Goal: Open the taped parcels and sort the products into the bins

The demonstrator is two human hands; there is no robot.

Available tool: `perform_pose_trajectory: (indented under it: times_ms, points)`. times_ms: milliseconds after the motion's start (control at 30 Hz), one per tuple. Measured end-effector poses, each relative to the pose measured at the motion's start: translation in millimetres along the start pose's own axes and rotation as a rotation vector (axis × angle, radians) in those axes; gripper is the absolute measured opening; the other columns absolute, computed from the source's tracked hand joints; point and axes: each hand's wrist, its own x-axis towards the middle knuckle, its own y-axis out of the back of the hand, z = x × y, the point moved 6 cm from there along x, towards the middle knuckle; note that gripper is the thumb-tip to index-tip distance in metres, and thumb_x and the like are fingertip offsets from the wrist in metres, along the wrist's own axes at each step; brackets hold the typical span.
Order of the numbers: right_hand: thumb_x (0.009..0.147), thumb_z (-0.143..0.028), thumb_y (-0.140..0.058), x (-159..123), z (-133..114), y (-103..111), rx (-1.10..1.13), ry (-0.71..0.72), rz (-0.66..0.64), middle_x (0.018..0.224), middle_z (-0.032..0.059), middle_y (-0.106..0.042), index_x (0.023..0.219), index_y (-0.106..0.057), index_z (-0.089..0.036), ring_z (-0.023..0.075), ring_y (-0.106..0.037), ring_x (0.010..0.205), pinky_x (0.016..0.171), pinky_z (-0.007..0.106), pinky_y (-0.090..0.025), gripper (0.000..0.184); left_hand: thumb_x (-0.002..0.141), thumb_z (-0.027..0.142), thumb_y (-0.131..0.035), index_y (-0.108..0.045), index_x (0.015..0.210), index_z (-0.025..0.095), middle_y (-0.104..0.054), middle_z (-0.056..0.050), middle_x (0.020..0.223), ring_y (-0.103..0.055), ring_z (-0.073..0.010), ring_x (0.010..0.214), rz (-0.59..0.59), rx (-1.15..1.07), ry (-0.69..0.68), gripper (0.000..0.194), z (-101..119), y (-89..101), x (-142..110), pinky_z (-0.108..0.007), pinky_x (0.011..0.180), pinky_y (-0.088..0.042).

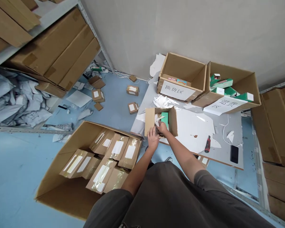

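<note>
A small open brown cardboard box (149,123) stands on the grey tabletop (236,129), with a green rectangular carton (165,116) inside. The left hand (153,138) is at the box's near edge, fingers slightly spread. The right hand (162,128) reaches into the box beside crumpled white paper (157,119); whether its fingers pinch that, I cannot tell. Right of the box lies a red-and-black utility knife (207,144).

1. I see the right hand (161,127) reaching into an open carton (173,122), beside crumpled paper (157,119) and a green box (165,117).
2. The left hand (153,138) is at the carton's near edge.
3. A red cutter (207,144) and a phone (234,154) lie on the table (223,155).
</note>
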Motion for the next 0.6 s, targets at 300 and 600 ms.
perform_pose_trajectory:
  times_ms: [300,600]
  points:
    - [0.103,-0.034,-0.063,-6,27,29,-0.064,-0.165,0.125,0.137,0.0229,-0.073,0.149,-0.061,-0.008,0.0285,-0.071,0.128,0.107,0.031,-0.051,0.053,0.089,0.024,-0.083,-0.082,0.106,0.019,-0.034,-0.016,0.178,-0.031,-0.0399,0.165,0.005,0.006,-0.003,0.018,6,3.8,2,-0.058,0.132,-0.028]
    - [0.091,-0.045,-0.08,15,23,6,-0.228,-0.311,0.054,0.139,0.0333,-0.064,0.168,-0.032,-0.003,0.0357,-0.065,0.132,0.103,0.04,-0.054,0.1,0.095,0.021,-0.074,-0.082,0.114,0.021,-0.037,-0.013,0.177,-0.031,-0.0381,0.165,-0.004,0.009,-0.017,0.02,7,2.4,0,-0.062,0.131,-0.029]
